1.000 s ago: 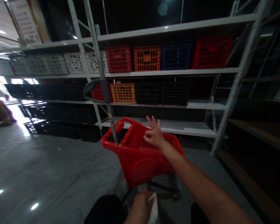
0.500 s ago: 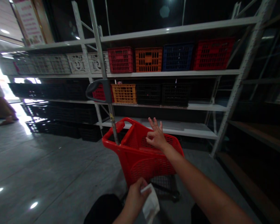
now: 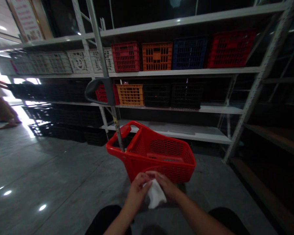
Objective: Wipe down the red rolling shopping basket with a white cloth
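Note:
My left hand (image 3: 138,188) is closed on a white tissue (image 3: 156,195), which hangs loosely from the fingers. Against its other side my right hand (image 3: 166,185) curls, the fingertips of both hands meeting above the tissue. How firmly the right fingers grip is partly hidden, but they press on it. Just beyond the hands stands a red plastic shopping cart (image 3: 161,163) with perforated sides. A grey metal pole (image 3: 101,49) with a dark looped grip (image 3: 107,91) rises by the cart's red handle.
Behind the cart runs a white metal shelf rack (image 3: 210,73) holding a red crate (image 3: 126,56), an orange crate (image 3: 157,56), a blue crate (image 3: 189,54) and several others. At the far left a person (image 3: 0,101) is partly in view. Grey tiled floor (image 3: 63,182) spreads leftward.
My right hand has come down from over the cart, where its fingers were spread, to the tissue. My left hand has risen slightly with the tissue.

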Demonstrator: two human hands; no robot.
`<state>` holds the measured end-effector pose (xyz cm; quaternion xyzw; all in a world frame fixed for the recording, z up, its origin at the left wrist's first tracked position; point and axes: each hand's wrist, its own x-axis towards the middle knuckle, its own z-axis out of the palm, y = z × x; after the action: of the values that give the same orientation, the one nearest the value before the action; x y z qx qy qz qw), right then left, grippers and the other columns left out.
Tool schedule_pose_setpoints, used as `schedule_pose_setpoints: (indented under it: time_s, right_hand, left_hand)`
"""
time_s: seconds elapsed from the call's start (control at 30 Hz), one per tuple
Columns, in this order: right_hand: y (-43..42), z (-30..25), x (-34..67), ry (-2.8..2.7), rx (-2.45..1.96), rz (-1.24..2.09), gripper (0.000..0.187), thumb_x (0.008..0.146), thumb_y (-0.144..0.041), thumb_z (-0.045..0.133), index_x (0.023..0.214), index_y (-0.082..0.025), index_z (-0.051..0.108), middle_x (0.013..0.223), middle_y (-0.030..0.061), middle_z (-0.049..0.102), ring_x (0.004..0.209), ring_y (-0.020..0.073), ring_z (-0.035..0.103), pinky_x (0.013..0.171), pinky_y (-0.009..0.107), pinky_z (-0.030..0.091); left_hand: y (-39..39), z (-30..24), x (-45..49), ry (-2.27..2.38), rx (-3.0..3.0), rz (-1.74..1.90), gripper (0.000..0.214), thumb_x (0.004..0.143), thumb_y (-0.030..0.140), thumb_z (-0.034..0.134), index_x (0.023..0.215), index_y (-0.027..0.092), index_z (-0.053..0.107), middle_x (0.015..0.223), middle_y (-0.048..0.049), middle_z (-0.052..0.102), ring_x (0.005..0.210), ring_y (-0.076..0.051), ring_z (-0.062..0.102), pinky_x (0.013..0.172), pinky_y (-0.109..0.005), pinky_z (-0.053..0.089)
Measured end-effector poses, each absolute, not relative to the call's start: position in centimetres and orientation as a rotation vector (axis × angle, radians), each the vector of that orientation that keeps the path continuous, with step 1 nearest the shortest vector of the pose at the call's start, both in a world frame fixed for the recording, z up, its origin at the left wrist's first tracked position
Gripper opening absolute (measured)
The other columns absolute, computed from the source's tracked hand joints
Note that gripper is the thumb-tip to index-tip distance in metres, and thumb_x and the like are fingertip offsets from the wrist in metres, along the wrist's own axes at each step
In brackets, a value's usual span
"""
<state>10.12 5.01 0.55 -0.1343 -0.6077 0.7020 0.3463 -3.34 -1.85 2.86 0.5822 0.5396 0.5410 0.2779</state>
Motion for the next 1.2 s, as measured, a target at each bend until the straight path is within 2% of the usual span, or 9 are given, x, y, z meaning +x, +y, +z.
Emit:
schedule_pose_setpoints:
  time_s: [0.13, 0.23, 0.4, 0.53, 0.67, 0.8, 0.9, 1.07, 1.2]
  right_hand:
    - [5.2, -1.3, 11.0, -1.591, -0.389, 1.951, 0.038, 0.057, -0.039, 0.077, 0.083, -0.016, 0.063, 0.074, -0.0002, 0.059, 0.065, 0.0116, 0.052, 0.063, 0.024, 0.038]
    - [5.7, -1.3, 11.5, -1.552, -0.375, 1.871, 0.031, 0.054, -0.035, 0.078, 0.063, -0.014, 0.057, 0.067, -0.0016, 0.053, 0.063, 0.0098, 0.048, 0.059, 0.021, 0.035]
    - [5.0, -0.6, 11.6, -1.533, -0.382, 2.092, 0.043, 0.050, -0.030, 0.079, 0.086, -0.017, 0.059, 0.081, 0.0003, 0.060, 0.064, 0.0097, 0.051, 0.056, 0.019, 0.035]
    - [5.8, -0.9, 11.3, -1.561, -0.600, 2.114, 0.034, 0.048, -0.029, 0.079, 0.070, -0.014, 0.059, 0.062, -0.0031, 0.057, 0.050, 0.0074, 0.046, 0.048, 0.018, 0.032]
    - [7.2, -1.4, 10.7, -1.349, -0.836, 1.761, 0.036, 0.049, -0.037, 0.076, 0.071, -0.016, 0.058, 0.061, -0.0027, 0.056, 0.054, 0.0104, 0.049, 0.053, 0.022, 0.038]
    - [5.9, -1.0, 9.6, -1.416, -0.934, 1.319, 0.033, 0.065, -0.048, 0.064, 0.076, -0.016, 0.062, 0.072, 0.0025, 0.060, 0.068, 0.0156, 0.054, 0.064, 0.027, 0.043]
    - [3.7, -0.2, 8.4, -1.571, -0.763, 1.508, 0.035, 0.073, -0.046, 0.060, 0.091, -0.016, 0.064, 0.082, 0.0055, 0.063, 0.076, 0.0185, 0.057, 0.068, 0.029, 0.044]
    - [1.5, 0.1, 6.5, -1.400, -0.474, 1.878, 0.042, 0.068, -0.042, 0.067, 0.100, -0.014, 0.063, 0.083, 0.0048, 0.065, 0.074, 0.0178, 0.059, 0.067, 0.027, 0.043]
    - [2.4, -0.7, 5.8, -1.378, -0.456, 1.874, 0.043, 0.070, -0.045, 0.065, 0.097, -0.012, 0.065, 0.073, 0.0044, 0.065, 0.063, 0.0146, 0.058, 0.057, 0.024, 0.042]
  left_hand:
    - [-1.5, 2.7, -4.7, 1.463, 1.571, 1.378, 0.028, 0.069, 0.042, 0.057, 0.059, 0.016, 0.059, 0.064, -0.0009, 0.052, 0.064, -0.013, 0.049, 0.062, -0.024, 0.039]
    - [-1.8, 2.3, -5.5, 1.449, 1.472, 1.274, 0.033, 0.069, 0.047, 0.055, 0.058, 0.016, 0.053, 0.057, 0.0022, 0.047, 0.055, -0.010, 0.042, 0.053, -0.022, 0.034]
    - [-2.5, 3.1, -6.1, 1.452, 1.396, 1.182, 0.035, 0.066, 0.049, 0.059, 0.059, 0.016, 0.053, 0.054, 0.0034, 0.047, 0.054, -0.009, 0.040, 0.052, -0.021, 0.032]
    - [-2.8, 3.4, -6.5, 1.331, 1.303, 1.203, 0.035, 0.062, 0.048, 0.065, 0.057, 0.015, 0.052, 0.056, 0.0022, 0.050, 0.055, -0.009, 0.042, 0.052, -0.020, 0.031]
    - [-3.2, 2.4, -6.6, 1.121, 0.933, 1.285, 0.039, 0.056, 0.045, 0.071, 0.054, 0.017, 0.043, 0.053, 0.0036, 0.050, 0.049, -0.006, 0.039, 0.048, -0.019, 0.028]
    - [-3.6, 1.0, -6.2, 1.179, 0.677, 1.447, 0.043, 0.055, 0.038, 0.073, 0.053, 0.018, 0.036, 0.045, 0.0081, 0.041, 0.043, -0.004, 0.033, 0.044, -0.017, 0.025]
    - [-3.5, 0.3, -5.7, 1.174, 0.700, 1.535, 0.039, 0.056, 0.036, 0.073, 0.054, 0.018, 0.038, 0.047, 0.0078, 0.044, 0.045, -0.004, 0.036, 0.045, -0.017, 0.028]
    - [-3.3, 0.3, -4.4, 1.039, 0.738, 1.655, 0.036, 0.056, 0.030, 0.073, 0.058, 0.018, 0.039, 0.065, 0.0031, 0.059, 0.060, -0.009, 0.052, 0.055, -0.020, 0.040]
    - [-3.0, 1.6, -5.4, 1.148, 0.801, 1.655, 0.030, 0.061, 0.033, 0.070, 0.080, 0.020, 0.051, 0.087, -0.0029, 0.065, 0.070, -0.015, 0.061, 0.062, -0.026, 0.047]
